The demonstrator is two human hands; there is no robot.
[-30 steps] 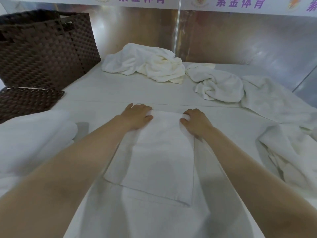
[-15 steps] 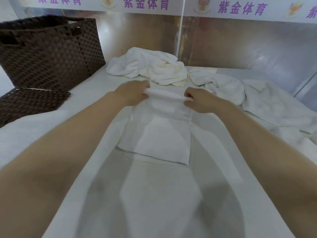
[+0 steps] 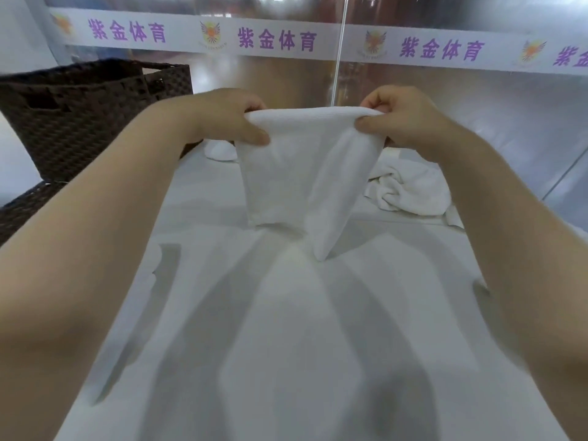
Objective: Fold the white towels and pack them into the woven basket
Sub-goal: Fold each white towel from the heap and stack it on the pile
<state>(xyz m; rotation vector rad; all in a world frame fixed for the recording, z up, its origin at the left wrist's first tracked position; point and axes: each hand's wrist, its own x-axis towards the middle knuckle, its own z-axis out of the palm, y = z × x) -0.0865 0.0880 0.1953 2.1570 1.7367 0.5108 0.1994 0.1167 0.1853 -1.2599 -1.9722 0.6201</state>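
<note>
A folded white towel [image 3: 286, 173] hangs in the air in front of me, its lower end just above the white table [image 3: 286, 329]. My left hand [image 3: 222, 119] pinches its top left corner and my right hand [image 3: 404, 117] pinches its top right corner. The right layer of the towel sags into a point lower than the left. The dark brown woven basket [image 3: 79, 116] stands at the far left of the table, beyond my left forearm. A crumpled white towel [image 3: 410, 186] lies at the back right, and part of another [image 3: 219, 151] shows behind the held one.
A flat brown woven lid [image 3: 22, 208] lies in front of the basket at the left edge. A shiny wall with a white banner of purple characters [image 3: 276, 39] closes off the back. A vertical white pole [image 3: 339, 49] stands behind the towel.
Both hands have gripped the far edge of the folded towel and lifted it off the table, so it now hangs upright. The view has tilted upward.
</note>
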